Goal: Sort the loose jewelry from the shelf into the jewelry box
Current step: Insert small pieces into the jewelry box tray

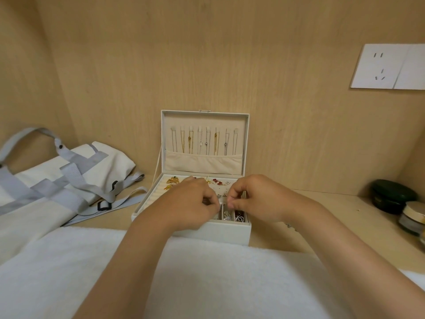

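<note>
A pale jewelry box (227, 232) stands open on the wooden shelf, its lid upright against the back wall. Several chains (204, 141) hang inside the lid above a cloth pocket. Gold and red pieces (173, 181) lie in the tray's far part. Silver pieces (227, 216) fill small front compartments. My left hand (188, 203) and my right hand (255, 199) hover over the tray's middle, fingertips pinched close together around something tiny between them. What they pinch is too small to make out. A small loose piece (288, 225) lies on the shelf right of the box.
A cream and grey tote bag (57, 180) lies left of the box. A white towel (207, 272) covers the near edge. A dark green round case (393, 196) and a gold-lidded jar (414, 217) sit at the right. A wall socket (388, 66) is mounted on the back panel.
</note>
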`<state>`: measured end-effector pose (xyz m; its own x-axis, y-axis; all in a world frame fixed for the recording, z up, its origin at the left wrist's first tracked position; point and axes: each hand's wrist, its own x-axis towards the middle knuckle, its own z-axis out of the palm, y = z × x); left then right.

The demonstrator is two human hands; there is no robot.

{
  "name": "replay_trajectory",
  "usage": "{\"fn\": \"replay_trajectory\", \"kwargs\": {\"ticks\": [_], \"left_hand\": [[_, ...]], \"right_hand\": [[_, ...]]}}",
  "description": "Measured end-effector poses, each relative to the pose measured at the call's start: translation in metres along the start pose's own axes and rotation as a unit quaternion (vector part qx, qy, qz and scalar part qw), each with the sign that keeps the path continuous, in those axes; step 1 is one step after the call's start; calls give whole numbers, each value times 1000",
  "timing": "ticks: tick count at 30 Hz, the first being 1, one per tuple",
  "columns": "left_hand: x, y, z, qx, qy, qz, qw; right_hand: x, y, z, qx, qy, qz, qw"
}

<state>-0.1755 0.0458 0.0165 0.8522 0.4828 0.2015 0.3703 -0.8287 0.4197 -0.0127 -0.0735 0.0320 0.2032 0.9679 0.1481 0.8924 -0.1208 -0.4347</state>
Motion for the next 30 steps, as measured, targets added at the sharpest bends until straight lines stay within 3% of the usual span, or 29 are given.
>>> {"fn": "replay_trajectory", "kwargs": {"ticks": [7, 13, 17, 21, 30], "left_hand": [[0, 4, 0, -4, 27, 11, 1000], [2, 8, 8, -13, 84, 34, 996], [5, 34, 18, -96, 114, 54, 987], [21, 75, 34, -152, 74, 76, 983], [74, 127, 94, -62, 14, 122, 990]], "right_hand": [[0, -2, 8, -48, -10, -16, 999], [-12, 10, -12, 33, 54, -7, 998], [-37, 35, -34, 37, 74, 23, 996], [-67, 73, -52, 12, 68, 82, 994], [-101, 135, -37, 28, 74, 140, 987]]}}
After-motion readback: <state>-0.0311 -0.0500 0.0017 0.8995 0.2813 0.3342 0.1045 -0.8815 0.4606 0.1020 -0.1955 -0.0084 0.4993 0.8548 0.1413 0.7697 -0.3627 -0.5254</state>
